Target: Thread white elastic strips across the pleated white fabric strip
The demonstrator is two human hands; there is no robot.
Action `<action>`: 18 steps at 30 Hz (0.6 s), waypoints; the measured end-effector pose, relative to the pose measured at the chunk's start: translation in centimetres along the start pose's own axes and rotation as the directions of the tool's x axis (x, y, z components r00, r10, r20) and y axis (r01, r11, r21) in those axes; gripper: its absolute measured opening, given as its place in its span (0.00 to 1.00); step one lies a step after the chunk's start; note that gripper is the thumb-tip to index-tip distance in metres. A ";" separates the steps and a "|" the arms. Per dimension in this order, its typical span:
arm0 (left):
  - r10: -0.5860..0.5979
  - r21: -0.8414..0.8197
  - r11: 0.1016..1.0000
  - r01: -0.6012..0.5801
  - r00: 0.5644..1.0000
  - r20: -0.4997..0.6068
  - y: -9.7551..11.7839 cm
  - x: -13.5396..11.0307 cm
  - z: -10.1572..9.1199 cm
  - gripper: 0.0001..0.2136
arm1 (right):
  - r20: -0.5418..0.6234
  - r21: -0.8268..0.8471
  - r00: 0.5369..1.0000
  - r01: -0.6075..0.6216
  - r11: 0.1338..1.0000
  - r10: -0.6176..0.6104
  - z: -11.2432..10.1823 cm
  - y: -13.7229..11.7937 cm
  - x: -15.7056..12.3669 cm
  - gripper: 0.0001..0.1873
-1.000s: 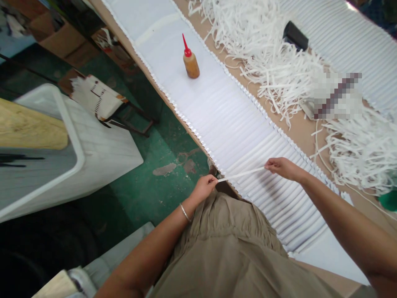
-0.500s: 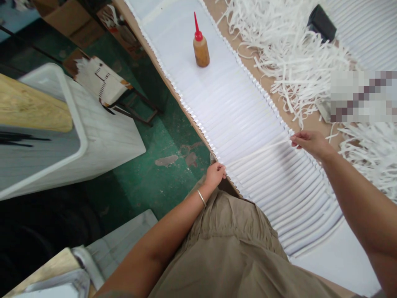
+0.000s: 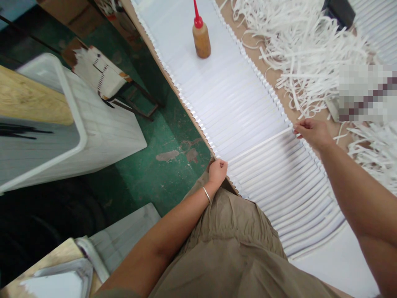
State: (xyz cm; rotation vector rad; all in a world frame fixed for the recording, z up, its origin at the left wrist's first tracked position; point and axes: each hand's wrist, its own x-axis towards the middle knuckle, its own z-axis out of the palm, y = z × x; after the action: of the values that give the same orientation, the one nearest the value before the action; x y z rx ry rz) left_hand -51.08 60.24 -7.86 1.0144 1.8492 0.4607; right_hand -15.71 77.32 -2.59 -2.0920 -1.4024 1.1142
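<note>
A long pleated white sheet [image 3: 235, 103] runs along the brown table. Across it lies a thin white strip [image 3: 259, 145], stretched from the near edge to the far edge. My left hand [image 3: 217, 170] is closed at the near edge, pinching one end of the strip. My right hand [image 3: 312, 131] pinches the other end at the sheet's far edge. A brown glue bottle [image 3: 201, 38] with a red nozzle stands upright on the sheet farther up.
A heap of loose white paper strips [image 3: 307, 45] covers the table to the right, with a black object [image 3: 339, 11] beyond it. Left of the table are green floor [image 3: 155, 165], a white bin [image 3: 77, 124] and a small stool [image 3: 105, 78].
Both hands have moved apart and up the sheet, drawing the strip taut from edge to edge and laying it down on the pleats. The camera view shifted slightly.
</note>
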 end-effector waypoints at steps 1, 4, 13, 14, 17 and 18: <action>0.006 0.004 1.000 -0.006 1.000 -0.003 0.0 0.0 0.0 0.09 | -0.006 0.000 1.000 0.007 1.000 -0.007 0.1 0.1 0.2 0.04; 0.015 0.011 1.000 -0.015 1.000 -0.014 -0.1 -0.1 0.1 0.09 | -0.028 -0.009 0.999 0.023 1.000 -0.023 0.5 0.3 0.7 0.05; 0.025 0.007 1.000 -0.024 1.000 -0.010 -0.4 0.0 0.1 0.09 | -0.078 -0.089 0.995 0.058 0.994 -0.066 1.4 1.8 1.9 0.06; 0.029 0.011 1.000 -0.028 1.000 -0.008 -0.4 0.0 0.1 0.09 | -0.081 -0.110 0.994 0.066 0.992 -0.075 1.6 2.0 2.0 0.06; 0.044 0.038 0.998 -0.043 0.999 -0.021 -0.2 0.0 0.0 0.10 | -0.092 -0.225 0.987 0.108 0.968 -0.131 2.0 2.7 2.4 0.07; 0.048 0.045 0.998 -0.047 0.998 -0.027 -0.1 0.0 -0.1 0.10 | -0.097 -0.262 0.984 0.120 0.957 -0.150 2.1 2.9 2.5 0.08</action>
State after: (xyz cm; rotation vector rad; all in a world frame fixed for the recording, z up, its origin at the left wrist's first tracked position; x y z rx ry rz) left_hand -51.17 60.20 -7.88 1.0891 1.8709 0.4660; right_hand -15.21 78.09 -6.89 -2.1539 -1.6788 0.7797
